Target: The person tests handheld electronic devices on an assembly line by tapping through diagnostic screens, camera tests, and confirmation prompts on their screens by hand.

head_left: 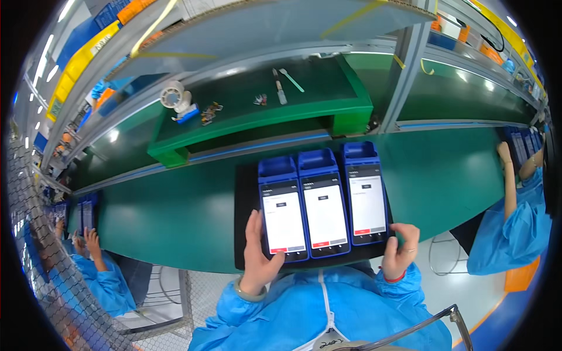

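Three blue card-payment terminals lie side by side on a black mat (pixel 246 193), screens up and lit white with a red button low on each. My left hand (pixel 256 260) is at the lower left corner of the left terminal (pixel 284 219). Its fingers stretch along the terminal's side, and the thumb tip rests over the red button. Between the other two lies the middle terminal (pixel 325 213), touched by neither hand. Beside the lower right corner of the right terminal (pixel 367 202) is my right hand (pixel 401 251), fingers bent but apart, holding nothing.
A green raised shelf (pixel 234 126) stands behind, bearing a white tape dispenser (pixel 175 99), small metal parts (pixel 211 113), a brush (pixel 280 90) and a pale green stick (pixel 291 81). A metal post (pixel 407 76) rises at the right. Co-workers in blue sleeves (pixel 509 234) sit on both sides.
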A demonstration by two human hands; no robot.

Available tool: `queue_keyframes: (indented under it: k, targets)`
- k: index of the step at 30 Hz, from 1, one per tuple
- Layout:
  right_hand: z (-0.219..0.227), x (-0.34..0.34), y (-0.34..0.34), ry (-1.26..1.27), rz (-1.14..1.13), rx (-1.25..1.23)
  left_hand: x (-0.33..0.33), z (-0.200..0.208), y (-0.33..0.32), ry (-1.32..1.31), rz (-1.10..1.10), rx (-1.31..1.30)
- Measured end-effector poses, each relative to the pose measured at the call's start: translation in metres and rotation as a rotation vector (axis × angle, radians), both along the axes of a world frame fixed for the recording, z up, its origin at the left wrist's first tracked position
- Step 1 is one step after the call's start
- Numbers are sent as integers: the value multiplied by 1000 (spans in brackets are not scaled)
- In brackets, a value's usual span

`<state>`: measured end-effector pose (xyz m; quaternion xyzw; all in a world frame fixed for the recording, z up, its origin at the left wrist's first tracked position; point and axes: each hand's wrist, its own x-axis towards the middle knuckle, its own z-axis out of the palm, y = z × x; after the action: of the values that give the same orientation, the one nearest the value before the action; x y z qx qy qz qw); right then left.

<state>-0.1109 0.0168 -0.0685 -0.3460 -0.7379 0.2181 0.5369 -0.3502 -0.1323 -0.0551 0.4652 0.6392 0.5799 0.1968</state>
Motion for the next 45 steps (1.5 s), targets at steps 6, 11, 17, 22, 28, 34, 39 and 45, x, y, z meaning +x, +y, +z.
queue_keyframes:
  k: [6,11,17,22,28,34,39,45]
  targets:
    - [14,-5,-23,-279,188,202,2,5,2,54,-38,-31]
    - [14,-13,-30,-345,226,211,1,5,-1,-1,-64,-41]
    - [16,-16,-29,-357,199,176,-2,5,-6,-68,-83,-41]
    - [19,-25,-35,-473,239,203,-6,6,-8,-104,-106,-54]
    - [20,-44,-42,-528,230,254,-7,5,-8,-112,-118,-52]
    - [17,-23,-35,-451,174,212,-3,3,-5,-94,-88,-77]
    - [0,-2,-28,-369,55,167,-2,5,-5,-45,-62,-86]
    - [5,-5,-21,-477,-63,212,-1,5,-3,-40,-54,-76]
